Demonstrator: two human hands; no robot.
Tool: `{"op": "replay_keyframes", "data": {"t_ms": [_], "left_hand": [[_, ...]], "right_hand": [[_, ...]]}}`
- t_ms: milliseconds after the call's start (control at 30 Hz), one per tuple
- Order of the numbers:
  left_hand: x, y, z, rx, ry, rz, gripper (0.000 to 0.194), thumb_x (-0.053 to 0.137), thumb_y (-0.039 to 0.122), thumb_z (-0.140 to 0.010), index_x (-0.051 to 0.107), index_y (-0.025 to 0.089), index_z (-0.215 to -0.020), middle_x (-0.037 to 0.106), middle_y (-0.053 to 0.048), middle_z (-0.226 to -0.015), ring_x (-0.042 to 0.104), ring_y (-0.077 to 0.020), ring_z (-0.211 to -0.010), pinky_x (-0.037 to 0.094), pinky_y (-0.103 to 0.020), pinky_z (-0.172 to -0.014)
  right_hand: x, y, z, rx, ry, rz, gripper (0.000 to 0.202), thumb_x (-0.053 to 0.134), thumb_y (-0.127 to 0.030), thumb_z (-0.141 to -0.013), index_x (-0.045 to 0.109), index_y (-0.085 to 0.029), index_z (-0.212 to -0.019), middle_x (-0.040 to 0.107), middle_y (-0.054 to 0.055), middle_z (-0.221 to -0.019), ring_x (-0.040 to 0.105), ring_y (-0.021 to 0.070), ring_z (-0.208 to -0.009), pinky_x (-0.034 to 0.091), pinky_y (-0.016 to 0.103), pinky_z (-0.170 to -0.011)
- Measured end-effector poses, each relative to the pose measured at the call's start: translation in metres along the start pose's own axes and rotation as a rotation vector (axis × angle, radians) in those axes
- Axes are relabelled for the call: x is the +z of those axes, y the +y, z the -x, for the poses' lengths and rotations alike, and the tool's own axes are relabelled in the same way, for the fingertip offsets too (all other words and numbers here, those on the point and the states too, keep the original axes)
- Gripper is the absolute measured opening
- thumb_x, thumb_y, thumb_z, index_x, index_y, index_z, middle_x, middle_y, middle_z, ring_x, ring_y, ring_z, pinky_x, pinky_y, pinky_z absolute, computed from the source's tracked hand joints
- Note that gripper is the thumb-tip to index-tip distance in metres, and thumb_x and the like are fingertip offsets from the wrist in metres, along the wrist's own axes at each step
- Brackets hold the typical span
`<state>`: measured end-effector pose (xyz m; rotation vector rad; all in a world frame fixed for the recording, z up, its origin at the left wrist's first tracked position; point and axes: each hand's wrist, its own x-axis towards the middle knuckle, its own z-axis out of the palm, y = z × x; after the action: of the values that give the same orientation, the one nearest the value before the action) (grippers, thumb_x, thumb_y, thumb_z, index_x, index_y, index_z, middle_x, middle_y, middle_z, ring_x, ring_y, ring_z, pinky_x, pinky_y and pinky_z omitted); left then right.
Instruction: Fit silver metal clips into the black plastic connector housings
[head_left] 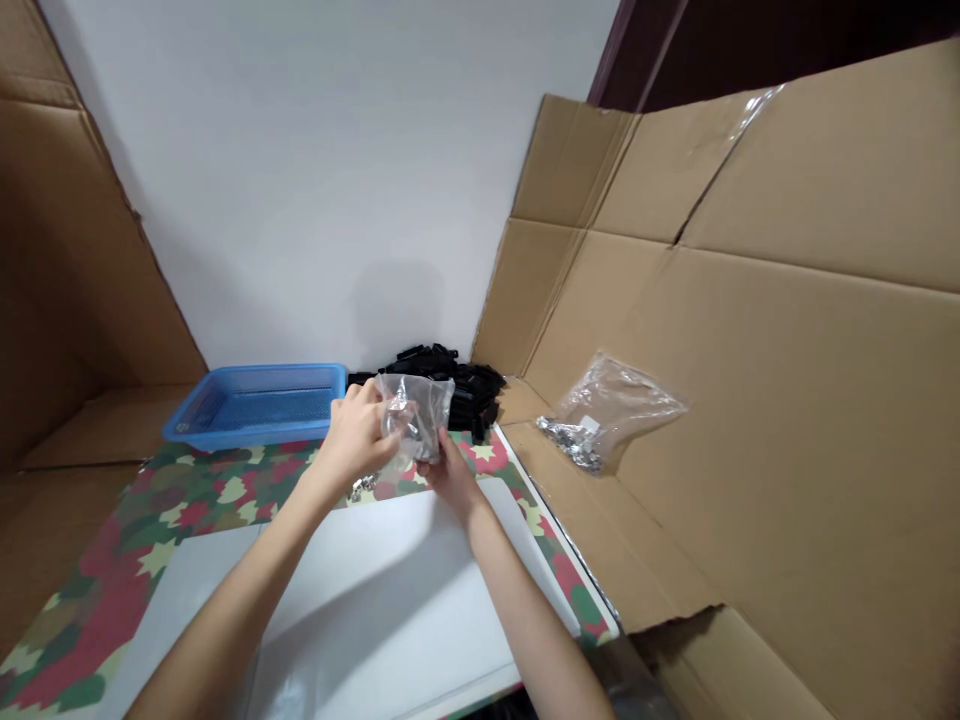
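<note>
A clear plastic bag [429, 405] is held up between both hands above the far edge of the white board [375, 590]. My left hand [358, 430] grips the bag's left side, its fingers curled at the plastic. At the lower right corner, my right hand [450, 468] has its fingers closed on the same bag. Something greyish shows in the bottom of the bag, too unclear to name. Below my left hand lies a small heap of shiny metal pieces [364, 487] on the patterned tablecloth.
A blue plastic basket [255, 437] stands at the back left. Behind the hands is a pile of black parts [469, 385]. To the right, another clear bag [622, 400] with metal pieces lies on cardboard [750, 420]. Cardboard walls flank the table on both sides.
</note>
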<state>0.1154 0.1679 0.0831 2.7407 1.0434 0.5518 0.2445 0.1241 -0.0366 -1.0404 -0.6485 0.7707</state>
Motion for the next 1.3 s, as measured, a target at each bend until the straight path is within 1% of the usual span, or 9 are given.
{"op": "replay_keyframes", "data": {"t_ms": [100, 233, 400, 533, 733, 900, 1033, 1133, 1300], "left_hand": [[0.007, 0.006, 0.000, -0.013, 0.028, -0.091, 0.027, 0.051, 0.019, -0.083, 0.073, 0.026, -0.096, 0.050, -0.011, -0.115, 0.044, -0.0310, -0.106, 0.038, -0.046, -0.087], [0.018, 0.009, -0.001, 0.045, 0.011, -0.056, 0.019, 0.056, 0.030, -0.084, 0.073, 0.025, -0.090, 0.050, -0.011, -0.115, 0.043, -0.0308, -0.105, 0.036, -0.047, -0.088], [0.028, 0.010, -0.003, 0.072, -0.102, -0.091, 0.020, 0.054, 0.029, -0.085, 0.072, 0.024, -0.091, 0.056, -0.010, -0.106, 0.050, -0.0290, -0.100, 0.039, -0.040, -0.082], [0.036, 0.007, -0.005, 0.061, -0.091, -0.061, 0.021, 0.058, 0.034, -0.084, 0.071, 0.021, -0.092, 0.060, -0.008, -0.105, 0.056, -0.0259, -0.094, 0.042, -0.036, -0.077], [0.048, 0.003, -0.005, 0.143, -0.094, 0.011, 0.025, 0.063, 0.041, -0.080, 0.070, 0.020, -0.091, 0.063, -0.007, -0.100, 0.060, -0.0248, -0.088, 0.044, -0.034, -0.073], [0.050, 0.009, -0.003, 0.156, -0.112, -0.018, 0.024, 0.062, 0.037, -0.080, 0.067, 0.020, -0.096, 0.062, -0.008, -0.098, 0.061, -0.0246, -0.088, 0.046, -0.031, -0.071], [0.049, 0.015, -0.001, 0.153, -0.161, -0.008, 0.021, 0.062, 0.035, -0.078, 0.066, 0.018, -0.090, 0.062, -0.009, -0.094, 0.061, -0.0252, -0.085, 0.047, -0.032, -0.069], [0.051, 0.017, 0.001, 0.158, -0.151, 0.007, 0.023, 0.062, 0.035, -0.078, 0.067, 0.018, -0.092, 0.061, -0.010, -0.097, 0.061, -0.0261, -0.083, 0.047, -0.034, -0.069], [0.058, 0.016, 0.001, 0.155, -0.140, 0.049, 0.022, 0.061, 0.026, -0.077, 0.065, 0.017, -0.096, 0.059, -0.012, -0.101, 0.061, -0.0263, -0.085, 0.047, -0.034, -0.068]], "right_hand": [[-0.004, 0.003, -0.003, 0.020, -0.023, -0.014, 0.049, 0.057, -0.068, -0.069, 0.057, -0.020, -0.072, 0.056, -0.001, -0.064, 0.049, 0.0124, -0.053, 0.042, 0.025, -0.046], [-0.010, 0.007, -0.003, -0.013, 0.034, 0.028, 0.052, 0.045, -0.070, -0.077, 0.055, -0.020, -0.070, 0.055, -0.001, -0.061, 0.048, 0.0126, -0.052, 0.040, 0.026, -0.047], [-0.011, 0.011, -0.002, -0.063, 0.126, 0.102, 0.055, 0.037, -0.070, -0.080, 0.058, -0.019, -0.076, 0.062, 0.003, -0.070, 0.057, 0.0170, -0.069, 0.045, 0.028, -0.059], [-0.011, 0.012, 0.000, -0.083, 0.174, 0.137, 0.057, 0.035, -0.072, -0.079, 0.058, -0.019, -0.078, 0.063, 0.003, -0.072, 0.058, 0.0186, -0.074, 0.045, 0.029, -0.062], [-0.011, 0.012, 0.001, -0.080, 0.295, 0.185, 0.051, 0.040, -0.068, -0.079, 0.057, -0.020, -0.074, 0.063, 0.005, -0.073, 0.057, 0.0193, -0.076, 0.046, 0.030, -0.064], [-0.010, 0.013, -0.002, -0.060, 0.378, 0.215, 0.041, 0.041, -0.060, -0.081, 0.054, -0.023, -0.068, 0.061, 0.004, -0.069, 0.056, 0.0197, -0.072, 0.047, 0.033, -0.065], [-0.008, 0.013, -0.001, -0.056, 0.381, 0.235, 0.039, 0.037, -0.057, -0.082, 0.052, -0.024, -0.067, 0.059, 0.003, -0.068, 0.056, 0.0195, -0.069, 0.047, 0.033, -0.065], [-0.009, 0.014, -0.001, -0.058, 0.377, 0.259, 0.038, 0.035, -0.055, -0.083, 0.050, -0.023, -0.068, 0.057, 0.003, -0.064, 0.053, 0.0193, -0.066, 0.045, 0.033, -0.062], [-0.011, 0.019, -0.004, -0.082, 0.392, 0.310, 0.035, 0.036, -0.053, -0.082, 0.048, -0.024, -0.066, 0.053, 0.001, -0.060, 0.049, 0.0182, -0.061, 0.041, 0.033, -0.059]]}}
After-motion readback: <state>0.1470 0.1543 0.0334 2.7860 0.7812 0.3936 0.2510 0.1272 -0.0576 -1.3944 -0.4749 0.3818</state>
